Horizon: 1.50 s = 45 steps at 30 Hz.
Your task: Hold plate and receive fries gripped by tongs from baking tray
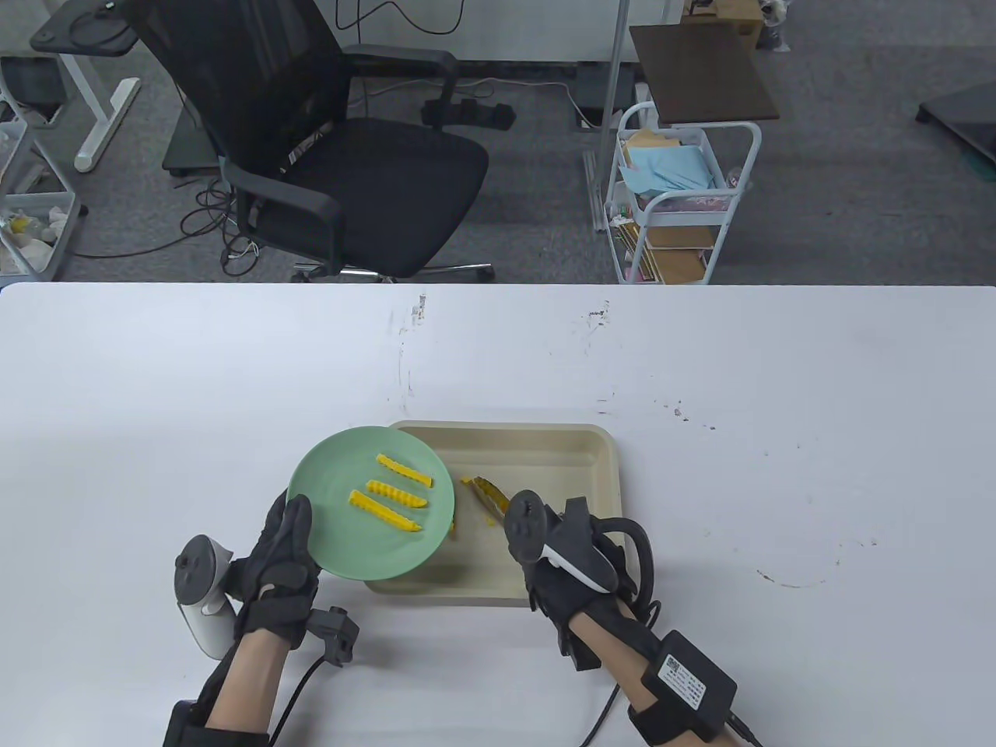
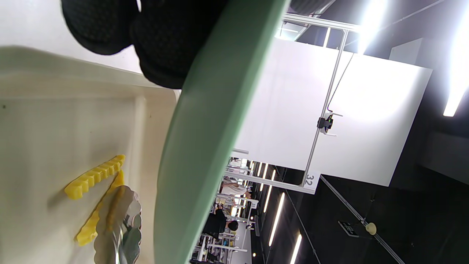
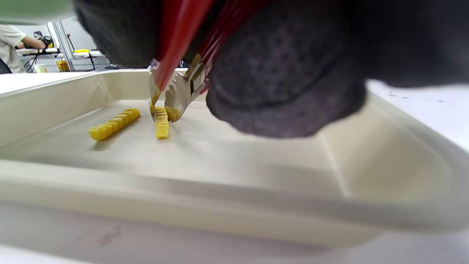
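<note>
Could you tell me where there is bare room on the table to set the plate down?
The table is bare right of the baking tray, and across its far strip and left side. It is crowded near the tray's left end: the left hand holds the green plate over it, and the right hand works the tongs inside.

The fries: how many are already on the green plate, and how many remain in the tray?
Done: three fries lie on the green plate, which the left hand holds over the tray's left end. In hand: the right hand holds the tongs, whose tips close around a fry on the tray floor. Left: that fry and one more fry beside it.
</note>
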{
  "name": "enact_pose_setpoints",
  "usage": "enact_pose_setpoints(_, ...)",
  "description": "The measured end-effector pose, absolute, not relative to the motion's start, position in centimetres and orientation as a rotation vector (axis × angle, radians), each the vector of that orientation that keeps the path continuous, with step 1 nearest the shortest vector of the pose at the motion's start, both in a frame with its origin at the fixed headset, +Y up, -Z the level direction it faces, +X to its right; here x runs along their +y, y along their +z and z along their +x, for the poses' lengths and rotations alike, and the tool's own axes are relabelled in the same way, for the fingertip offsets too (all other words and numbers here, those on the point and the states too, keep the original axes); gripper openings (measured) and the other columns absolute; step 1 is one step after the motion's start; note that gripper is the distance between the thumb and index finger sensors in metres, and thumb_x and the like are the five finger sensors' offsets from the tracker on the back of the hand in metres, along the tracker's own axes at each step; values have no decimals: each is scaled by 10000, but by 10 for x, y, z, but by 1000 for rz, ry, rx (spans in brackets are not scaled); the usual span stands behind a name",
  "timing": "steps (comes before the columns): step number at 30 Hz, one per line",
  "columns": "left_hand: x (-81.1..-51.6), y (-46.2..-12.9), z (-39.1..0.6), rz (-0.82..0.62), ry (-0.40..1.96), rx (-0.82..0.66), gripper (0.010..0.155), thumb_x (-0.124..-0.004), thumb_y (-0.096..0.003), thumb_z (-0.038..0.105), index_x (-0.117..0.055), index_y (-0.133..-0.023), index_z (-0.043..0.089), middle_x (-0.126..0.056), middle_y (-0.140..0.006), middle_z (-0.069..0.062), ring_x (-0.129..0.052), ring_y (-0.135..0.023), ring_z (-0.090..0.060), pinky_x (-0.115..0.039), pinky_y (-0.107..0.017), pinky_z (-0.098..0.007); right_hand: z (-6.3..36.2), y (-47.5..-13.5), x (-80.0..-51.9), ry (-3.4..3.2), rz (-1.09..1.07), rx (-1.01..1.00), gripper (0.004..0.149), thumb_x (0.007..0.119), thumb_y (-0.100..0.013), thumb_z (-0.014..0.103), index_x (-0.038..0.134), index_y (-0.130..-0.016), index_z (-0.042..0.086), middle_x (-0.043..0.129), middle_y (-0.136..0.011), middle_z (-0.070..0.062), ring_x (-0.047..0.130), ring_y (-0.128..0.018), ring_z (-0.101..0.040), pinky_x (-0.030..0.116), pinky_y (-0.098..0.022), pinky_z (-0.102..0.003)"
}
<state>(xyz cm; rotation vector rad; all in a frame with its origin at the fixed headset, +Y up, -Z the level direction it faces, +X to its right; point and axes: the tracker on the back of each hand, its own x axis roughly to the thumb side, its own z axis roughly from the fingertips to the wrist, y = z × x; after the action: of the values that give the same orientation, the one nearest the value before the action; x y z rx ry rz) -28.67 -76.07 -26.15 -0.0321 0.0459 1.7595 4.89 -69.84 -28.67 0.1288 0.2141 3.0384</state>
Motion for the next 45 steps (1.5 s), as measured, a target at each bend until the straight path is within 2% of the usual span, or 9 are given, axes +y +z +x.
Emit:
enact_pose_setpoints(7,-761,-262,-287,-30,1765,49,624,-456,-640,400,-254,-1095,23,-614,-939,-121,-862,-611,-284,-687,-536,-561,84,-293,-682,2887,53,116,546,752,-430,464,726,-926,236,967,-650,-194,1061,-103,-231,902,-55,-453)
enact_pose_setpoints(11,-761,-261,-287,-33,1766,57,625,-457,-639,399,-260,-1093,17,-627,-933,-119,-882,-601,-274,-713,-522,-554,99,-284,-650,2828,48,-53,547,754,-430,466,730,-925,234,968,-649,-193,1059,-101,-233,898,-53,-454)
enact_pose_setpoints(17,-761,-261,-286,-41,1772,56,625,-457,-637,396,-266,-1093,13,-638,-929,-119,-895,-595,-267,-727,-514,-549,85,-257,-614,2751,259,-179,548,755,-431,470,733,-924,234,970,-648,-189,1060,-100,-231,898,-52,-451)
enact_pose_setpoints(21,-761,-261,-286,-44,1771,56,618,-453,-637,386,-268,-1094,13,-637,-930,-121,-891,-595,-272,-721,-516,-553,62,-242,-603,2720,435,-106,548,753,-433,473,733,-926,235,969,-655,-186,1060,-107,-232,897,-58,-451)
enact_pose_setpoints(27,-761,-262,-285,-54,1775,44,612,-451,-637,384,-280,-1096,17,-643,-929,-117,-894,-592,-269,-722,-516,-552,24,-231,-604,2767,655,-3,551,752,-432,478,731,-928,238,969,-659,-182,1062,-114,-232,900,-64,-449)
enact_pose_setpoints(31,-762,-262,-285,-55,1772,41,605,-455,-638,384,-295,-1100,28,-653,-929,-106,-894,-590,-268,-719,-518,-551,7,-228,-611,2810,721,40,551,751,-432,479,730,-928,241,968,-662,-178,1064,-119,-233,901,-67,-450)
enact_pose_setpoints(39,-762,-262,-284,-57,1773,41,605,-459,-638,385,-302,-1100,28,-657,-926,-110,-894,-582,-268,-715,-519,-553,-10,-228,-620,2865,757,56,553,749,-431,484,725,-930,246,966,-668,-174,1063,-126,-233,900,-75,-451)
enact_pose_setpoints(45,-762,-263,-284,-61,1779,37,605,-458,-639,386,-302,-1101,27,-656,-926,-111,-893,-585,-270,-714,-520,-553,-1,-227,-617,2811,733,25,588,746,-422,514,708,-943,245,952,-692,-174,1062,-152,-235,900,-93,-450)
